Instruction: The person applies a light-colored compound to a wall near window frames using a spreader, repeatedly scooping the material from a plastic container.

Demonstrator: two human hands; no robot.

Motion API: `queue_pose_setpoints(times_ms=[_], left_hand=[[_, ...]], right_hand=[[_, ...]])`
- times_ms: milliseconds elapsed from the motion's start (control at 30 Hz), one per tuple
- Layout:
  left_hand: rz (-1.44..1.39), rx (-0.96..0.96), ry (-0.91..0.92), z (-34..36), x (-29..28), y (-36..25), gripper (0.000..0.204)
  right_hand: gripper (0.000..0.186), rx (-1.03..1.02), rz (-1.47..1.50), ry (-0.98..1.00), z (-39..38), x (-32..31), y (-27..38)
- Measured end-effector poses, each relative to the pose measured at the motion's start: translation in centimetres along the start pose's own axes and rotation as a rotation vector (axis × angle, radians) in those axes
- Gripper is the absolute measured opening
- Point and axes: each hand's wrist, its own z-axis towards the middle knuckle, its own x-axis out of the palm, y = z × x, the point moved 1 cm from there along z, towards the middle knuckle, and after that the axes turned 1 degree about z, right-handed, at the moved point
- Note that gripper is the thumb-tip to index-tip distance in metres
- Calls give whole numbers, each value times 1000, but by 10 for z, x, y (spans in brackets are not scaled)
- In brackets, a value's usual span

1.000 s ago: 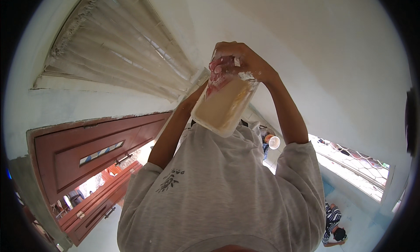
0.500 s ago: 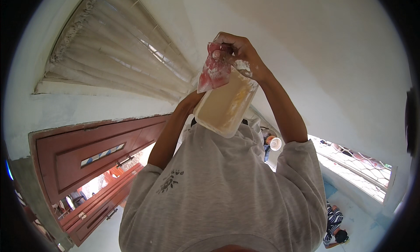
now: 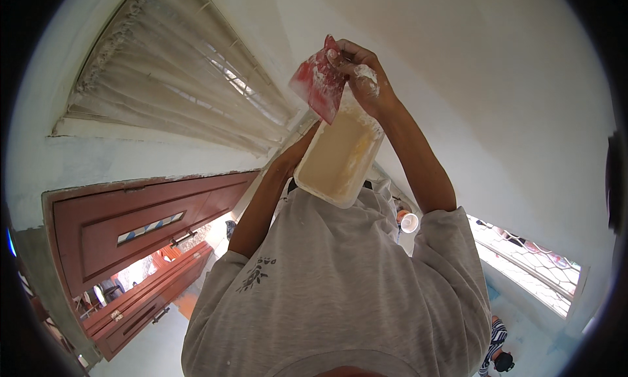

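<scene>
My right hand (image 3: pixel 363 76) pinches a red putty spreader (image 3: pixel 319 83) by its narrow upper end, its broad blade smeared with white paste. White paste also sticks to the skin near that thumb. Below the blade is a cream rectangular tray (image 3: pixel 337 154), held at a slant in front of my body, with whitish residue and a yellowish patch inside. My left forearm (image 3: pixel 281 171) reaches up behind the tray's left side. That hand supports the tray, its fingers hidden by the tray and spreader.
A pale wall (image 3: pixel 471 102) rises ahead and to the right. A curtained window (image 3: pixel 176 76) is at the upper left, above a reddish-brown door (image 3: pixel 144 223). A white cup-like container (image 3: pixel 409 222) is below on the right. Another person (image 3: pixel 500 354) is low at the right.
The spreader has moved up and turned in my right hand, its blade now swung away from the tray's left rim. The tray has shifted slightly right.
</scene>
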Motion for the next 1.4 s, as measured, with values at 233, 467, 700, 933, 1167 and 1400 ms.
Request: queue_pose_setpoints(times_ms=[233, 467, 700, 933, 1167, 1400], left_hand=[[-79, 98, -58, -1, -5, 6, 63], [-144, 170, -106, -6, -10, 12, 63], [-282, 290, -86, 4, -6, 8, 63], [-363, 369, -66, 9, -4, 3, 63], [-333, 405, -126, -2, 12, 3, 67], [-165, 388, -287, -14, -5, 18, 82]], right_hand=[[23, 118, 478, -70, -3, -9, 20], [27, 115, 104, -290, -45, -2, 57], [21, 41, -308, -322, -75, 24, 55], [24, 46, -637, -186, -88, 49, 42], [30, 169, -770, -41, -80, 61, 31], [29, 159, -529, -131, -89, 53, -1]])
